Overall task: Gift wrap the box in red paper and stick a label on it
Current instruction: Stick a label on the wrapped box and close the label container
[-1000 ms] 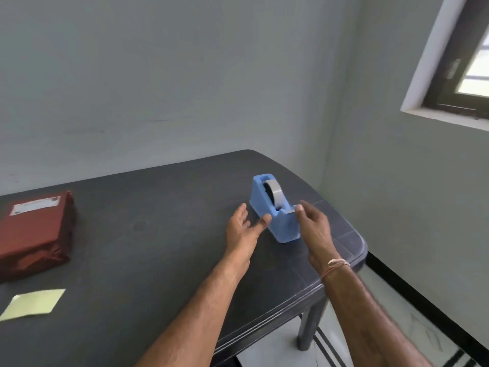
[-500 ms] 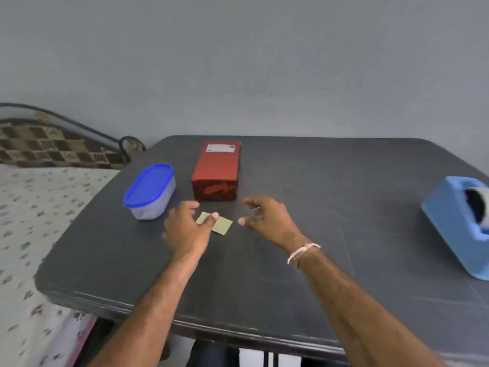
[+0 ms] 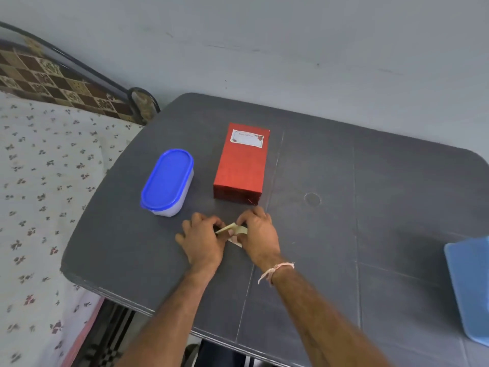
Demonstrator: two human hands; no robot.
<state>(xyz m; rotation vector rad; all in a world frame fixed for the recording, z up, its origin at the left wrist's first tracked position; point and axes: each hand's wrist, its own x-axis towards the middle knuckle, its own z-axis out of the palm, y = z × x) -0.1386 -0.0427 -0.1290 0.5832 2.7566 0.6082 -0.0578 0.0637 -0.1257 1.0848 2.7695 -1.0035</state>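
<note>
So both hands are down on the dark grey table (image 3: 370,207), close together, working a small pale yellow slip of paper (image 3: 240,230). The left hand (image 3: 202,238) has its fingers curled in and pinches the slip's left edge, which is lifted off the tabletop. The right hand (image 3: 258,233) is curled over the other side of the slip and grips it too. A pale corner pokes out underneath at the right hand's 7 o'clock. How the slip is folded is hard to make out, since the fingers cover most of it. There's a light thread band (image 3: 275,270) round the right wrist.

The red-wrapped box (image 3: 240,168) lies flat on the table at 12 o'clock from the hands, near them but not touching, long side running away from the person. A white label (image 3: 247,139) with a bit of red decoration sits on its top face at the far end. The print is too small to read.

At about 10 o'clock from the hands, just beside the box's left side, is an oval plastic container with a blue lid (image 3: 168,181), lid on. Way over at 4 o'clock, cut off by the picture's edge, is a light blue tape dispenser (image 3: 469,287). Off the table at 9 o'clock there's a bed (image 3: 39,194) with a flowery sheet.
</note>
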